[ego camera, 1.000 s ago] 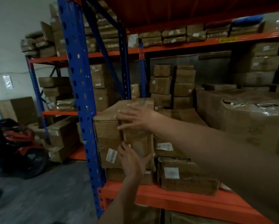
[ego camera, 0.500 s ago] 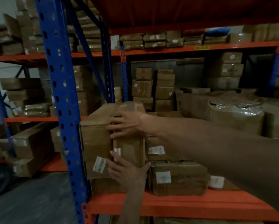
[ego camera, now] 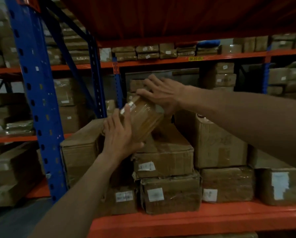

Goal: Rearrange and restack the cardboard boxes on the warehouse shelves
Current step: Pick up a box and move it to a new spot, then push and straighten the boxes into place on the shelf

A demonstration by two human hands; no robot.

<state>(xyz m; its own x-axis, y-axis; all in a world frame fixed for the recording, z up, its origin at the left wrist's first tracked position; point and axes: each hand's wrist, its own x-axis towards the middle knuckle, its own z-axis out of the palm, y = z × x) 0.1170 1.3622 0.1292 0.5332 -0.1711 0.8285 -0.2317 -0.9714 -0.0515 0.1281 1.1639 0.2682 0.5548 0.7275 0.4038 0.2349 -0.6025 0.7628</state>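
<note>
A blue post stands at the left. The left hand and the right hand hold a tilted taped box between flat fingers, above brown boxes near the orange shelf front edge.

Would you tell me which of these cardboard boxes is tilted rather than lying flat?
The tape-wrapped box held between the left hand and right hand; the stacked boxes beneath lie flat.

Tilted box above stacked boxes (between both hands), upright post left
</note>
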